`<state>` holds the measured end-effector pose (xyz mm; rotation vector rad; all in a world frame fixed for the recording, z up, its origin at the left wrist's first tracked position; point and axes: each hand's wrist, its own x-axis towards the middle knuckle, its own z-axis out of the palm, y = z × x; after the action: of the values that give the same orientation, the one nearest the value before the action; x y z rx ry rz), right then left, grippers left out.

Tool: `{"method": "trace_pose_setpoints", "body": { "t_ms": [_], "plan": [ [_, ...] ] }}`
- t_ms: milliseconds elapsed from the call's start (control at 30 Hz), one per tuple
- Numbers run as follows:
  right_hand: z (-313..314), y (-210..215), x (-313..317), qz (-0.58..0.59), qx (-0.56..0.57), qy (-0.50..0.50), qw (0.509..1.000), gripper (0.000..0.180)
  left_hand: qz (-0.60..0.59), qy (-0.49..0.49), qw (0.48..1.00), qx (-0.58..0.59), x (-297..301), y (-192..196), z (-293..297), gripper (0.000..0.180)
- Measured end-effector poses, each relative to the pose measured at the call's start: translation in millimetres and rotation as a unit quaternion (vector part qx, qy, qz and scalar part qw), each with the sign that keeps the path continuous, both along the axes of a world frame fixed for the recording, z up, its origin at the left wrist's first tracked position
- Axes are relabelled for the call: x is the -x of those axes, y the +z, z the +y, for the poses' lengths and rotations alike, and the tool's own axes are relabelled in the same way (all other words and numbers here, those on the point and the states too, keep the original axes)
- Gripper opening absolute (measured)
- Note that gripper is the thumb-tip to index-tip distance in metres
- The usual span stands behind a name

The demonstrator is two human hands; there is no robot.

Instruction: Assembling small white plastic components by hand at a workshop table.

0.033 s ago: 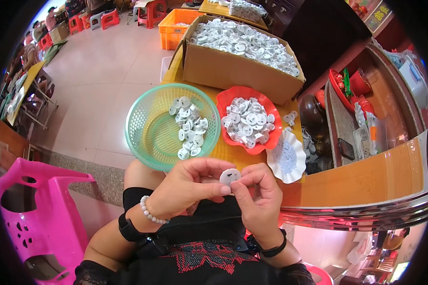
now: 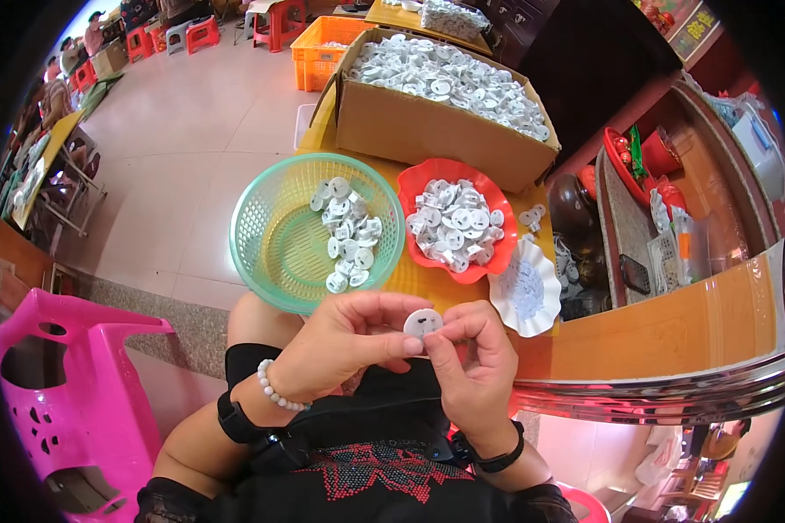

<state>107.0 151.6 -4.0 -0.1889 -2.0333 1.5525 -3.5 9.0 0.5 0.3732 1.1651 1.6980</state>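
Above my lap, my left hand [image 2: 358,327] grips a white round plastic part [image 2: 422,323] by its left edge, its face with small dark slots turned up. My right hand [image 2: 475,357] pinches at the lower right edge of the same part; whether its fingertips also hold a smaller piece is hidden. Beyond my left hand stands a green plastic basket [image 2: 262,261] with a cluster of similar white parts [image 2: 354,228]. A red scalloped bowl [image 2: 416,251] heaped with such parts is just right of it. Nearer my right hand sits a white scalloped dish [image 2: 542,324] holding tiny pale pieces [image 2: 525,288].
Behind the bowls, a large cardboard box [image 2: 436,131] brims with white parts on the yellow table [image 2: 410,283]. An orange crate [image 2: 310,65] stands farther back. To my left is a pink plastic chair [image 2: 105,366]; at right, a wooden counter [image 2: 654,336] runs alongside.
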Motion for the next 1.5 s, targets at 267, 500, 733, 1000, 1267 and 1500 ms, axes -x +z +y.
{"method": "trace_pose_setpoints", "body": {
  "t_ms": [267, 500, 733, 1000, 1267, 1500],
  "plan": [
    [-4, -2, 1, 0.011, -0.011, -0.031, 0.999, 0.012, -0.107, -0.005, 0.991, -0.075, 2, 1, -3, 0.035],
    [-3, 0, -1, -0.002, -0.020, -0.034, 0.999, 0.012, -0.126, 0.016, 0.991, -0.045, -1, 1, 1, 0.038],
    [3, 9, -1, -0.040, -0.138, -0.027, 0.989, 0.012, -0.122, -0.005, 0.990, -0.069, 3, -6, 0, 0.032],
    [13, 13, -1, -0.105, -0.074, 0.033, 0.991, 0.012, -0.098, 0.000, 0.994, -0.051, 2, -8, -1, 0.030],
    [14, 15, -1, -0.057, -0.173, 0.011, 0.983, 0.007, -0.086, 0.005, 0.995, -0.058, 2, -4, 0, 0.029],
    [13, 10, 1, -0.076, -0.229, 0.014, 0.970, 0.010, -0.079, 0.002, 0.997, -0.025, 3, -6, 2, 0.027]
  ]
}}
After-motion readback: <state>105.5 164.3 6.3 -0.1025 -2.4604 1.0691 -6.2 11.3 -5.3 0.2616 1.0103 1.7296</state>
